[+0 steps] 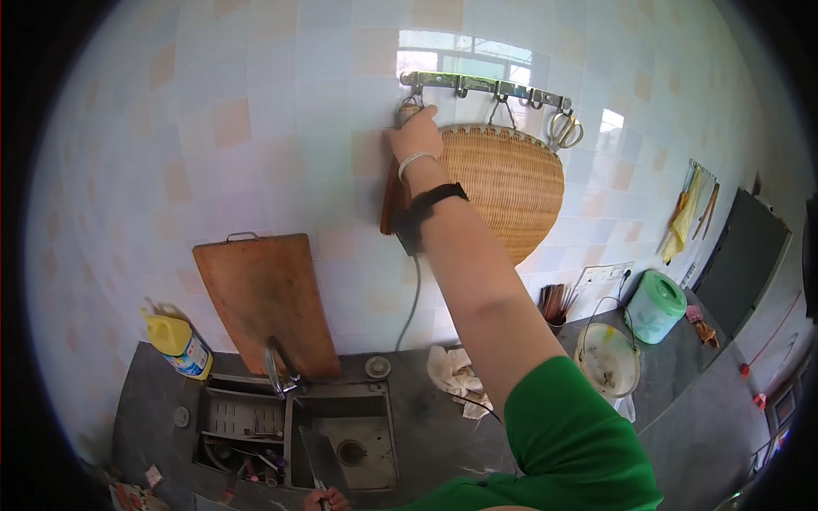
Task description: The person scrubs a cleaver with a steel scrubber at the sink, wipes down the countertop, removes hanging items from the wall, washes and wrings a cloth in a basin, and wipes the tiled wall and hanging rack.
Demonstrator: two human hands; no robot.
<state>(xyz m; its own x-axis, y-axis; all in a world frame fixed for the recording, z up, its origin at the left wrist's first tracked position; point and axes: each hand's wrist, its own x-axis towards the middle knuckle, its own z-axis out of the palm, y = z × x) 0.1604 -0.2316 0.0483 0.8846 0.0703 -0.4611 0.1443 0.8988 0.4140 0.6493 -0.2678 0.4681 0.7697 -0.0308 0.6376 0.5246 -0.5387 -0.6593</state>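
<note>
My right hand (417,138) reaches up to the leftmost hook of the wall rack (486,85). Its fingers are closed around the round, light-coloured handle (410,111) of a hanging utensil. A reddish-brown wooden part (391,204) shows below, beside my wrist; most of it is hidden, so its kind is unclear. A woven bamboo basket (511,183) hangs right of my forearm, and scissors (566,129) hang at the rack's right end. Low in view, my left hand (331,499) grips a knife (316,456), its blade angled up over the sink (390,426).
A wooden cutting board (260,298) leans on the wall behind the faucet (277,370). A yellow jug (176,341) stands left. Rightward are a crumpled cloth (456,375), a chopstick holder (555,311), a white bucket (609,358) and a green lidded container (656,307).
</note>
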